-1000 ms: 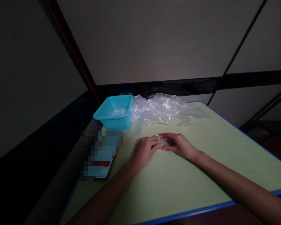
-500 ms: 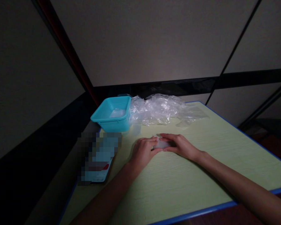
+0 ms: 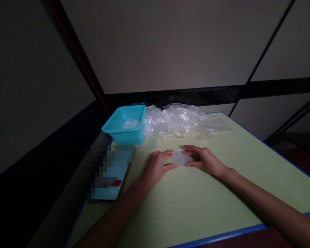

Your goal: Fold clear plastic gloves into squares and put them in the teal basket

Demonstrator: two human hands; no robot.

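A small clear plastic bag (image 3: 180, 158) lies flat on the pale green table (image 3: 196, 199), stretched between my two hands. My left hand (image 3: 157, 164) pinches its left end between thumb and fingers. My right hand (image 3: 205, 161) pinches its right end the same way. Both hands rest on the tabletop near its middle.
A turquoise plastic tub (image 3: 126, 124) stands at the table's far left corner, with something pale inside. A heap of crumpled clear plastic bags (image 3: 179, 120) lies beside it along the far edge. A phone-like flat object (image 3: 110, 172) lies at the left edge. Walls close in behind.
My hands have drawn apart a little, so the small plastic bag now lies spread out and visible between them. Before, the fingers nearly met over it.
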